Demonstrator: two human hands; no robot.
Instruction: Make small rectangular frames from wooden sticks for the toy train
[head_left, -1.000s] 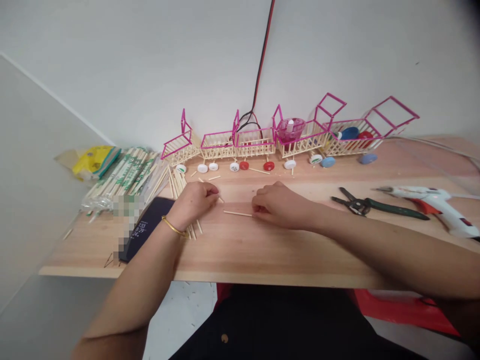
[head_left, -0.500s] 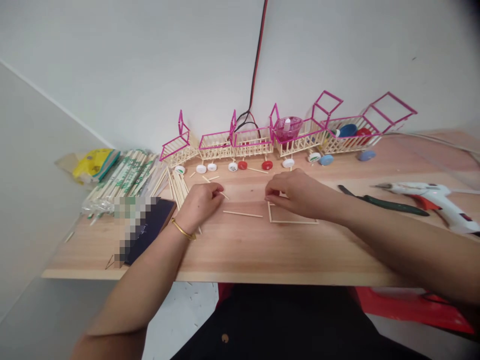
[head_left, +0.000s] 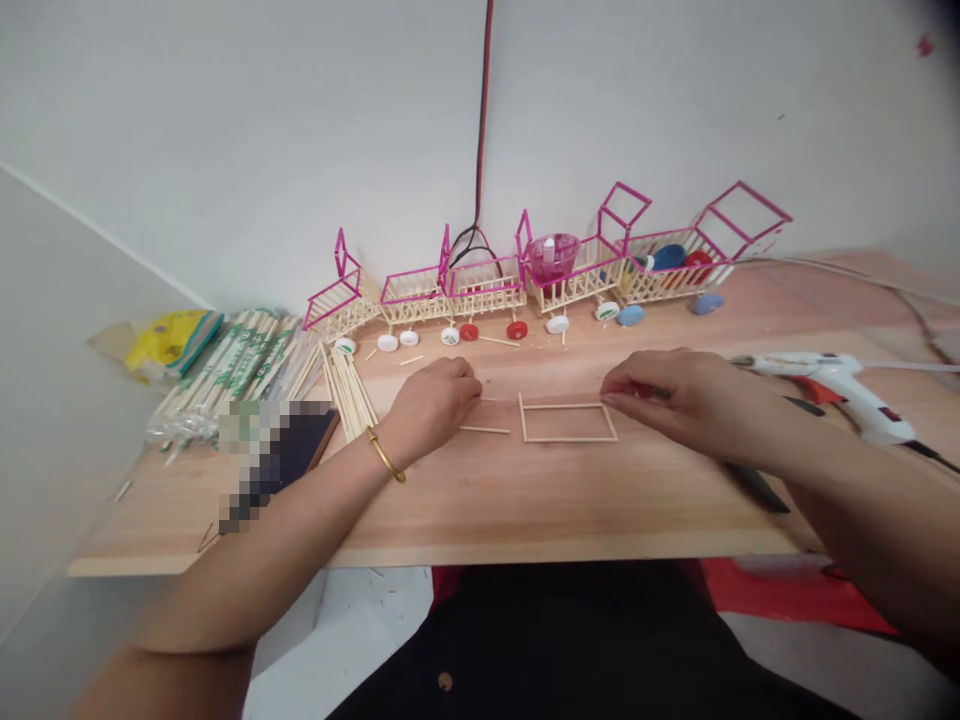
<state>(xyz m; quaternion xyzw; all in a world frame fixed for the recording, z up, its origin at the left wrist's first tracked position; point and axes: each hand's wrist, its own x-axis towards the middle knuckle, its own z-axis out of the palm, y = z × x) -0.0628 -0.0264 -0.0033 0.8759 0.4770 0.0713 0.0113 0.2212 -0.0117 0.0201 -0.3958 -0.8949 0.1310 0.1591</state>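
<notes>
My left hand rests low over the table with its fingers closed around a thin wooden stick, whose tip just shows. Below those fingers lies another wooden stick. Several sticks form a small rectangular frame flat on the wood, its left side reaching past the upper crosspiece. At the frame's upper right corner, my right hand pinches the end of the upper stick. Whether the sticks are glued cannot be seen. Loose sticks are heaped left of my left hand.
Stick-built carts with magenta rims and bottle-cap wheels line the wall. A glue gun lies at right; green-handled pliers are partly under my right forearm. Packaged chopsticks, a yellow bag and a dark tablet-like object occupy the left.
My right hand has moved right, from the frame's upper left to its upper right corner, and the upper stick now shows. The pliers have swung round beneath my forearm. The view has shifted slightly.
</notes>
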